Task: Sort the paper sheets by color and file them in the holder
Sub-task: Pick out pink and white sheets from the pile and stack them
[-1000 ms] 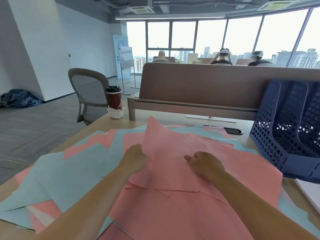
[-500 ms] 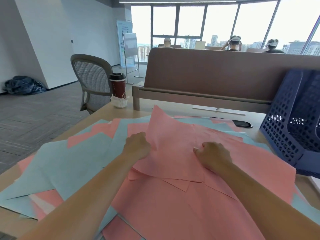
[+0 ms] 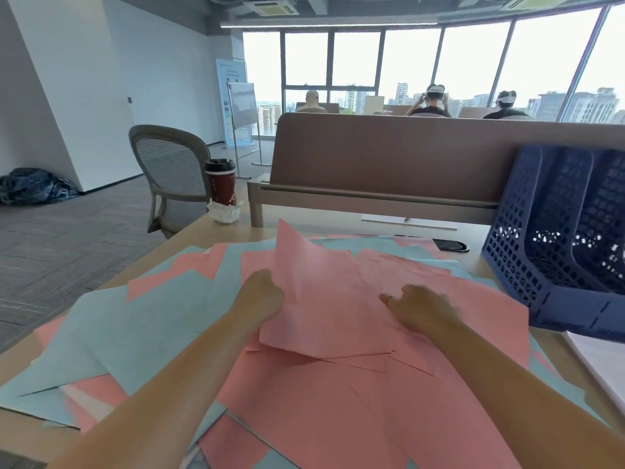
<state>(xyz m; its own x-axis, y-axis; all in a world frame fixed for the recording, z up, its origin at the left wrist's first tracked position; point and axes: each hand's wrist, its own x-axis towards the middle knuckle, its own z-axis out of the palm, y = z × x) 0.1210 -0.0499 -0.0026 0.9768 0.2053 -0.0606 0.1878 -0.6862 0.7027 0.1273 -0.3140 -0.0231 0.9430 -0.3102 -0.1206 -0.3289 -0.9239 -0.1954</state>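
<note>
Pink sheets (image 3: 338, 411) and light blue sheets (image 3: 142, 319) lie mixed in a loose spread over the desk. My left hand (image 3: 262, 294) grips the left edge of a small stack of pink sheets (image 3: 318, 299), whose far corner lifts off the pile. My right hand (image 3: 417, 308) rests on the pink paper to the right of that stack, fingers loosely curled, one finger pointing left. The dark blue perforated file holder (image 3: 527, 252) stands at the right of the desk, its slots facing me.
A red coffee cup (image 3: 221, 189) stands on a napkin at the desk's far left corner. A black phone (image 3: 451, 246) lies near the brown divider panel (image 3: 389, 154). White paper (image 3: 605, 363) lies at the right edge. A grey chair (image 3: 169, 170) stands beyond the desk.
My right hand has loosened from a fist and moved slightly right on the paper. My left hand keeps its hold on the pink stack. The camera tilted down, then back up.
</note>
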